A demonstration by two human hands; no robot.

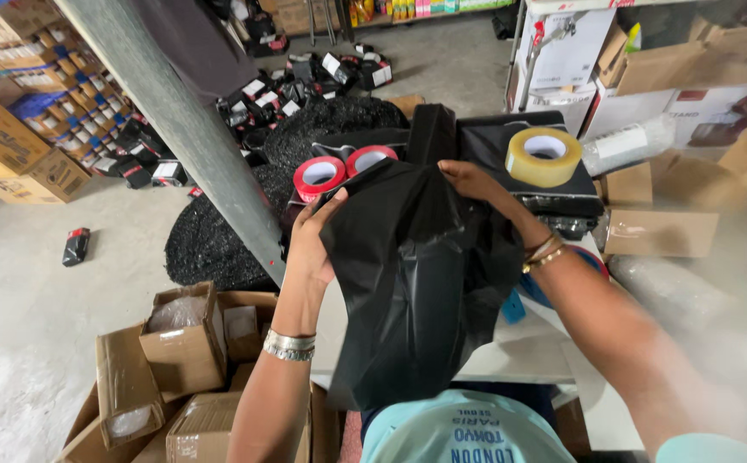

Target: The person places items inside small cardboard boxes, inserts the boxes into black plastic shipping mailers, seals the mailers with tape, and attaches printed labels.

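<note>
Black plastic bag [416, 274]: centre of the frame, held up above the white table edge [519, 356], its lower end hanging toward the person's chest.
Left hand [309, 249]: left of centre, fingers closed on the bag's left edge.
Right hand [476, 184]: just above centre, pinching the bag's top fold.
Handling: thin, limp, glossy film; it likely weighs little, slips and creases easily, and could tear on a hard pull.
Best hold: the upper edges, bunched between fingers.
Nearby: two red tape rolls [339, 171] left of the top; a clear tape roll [543, 156] upper right.
</note>
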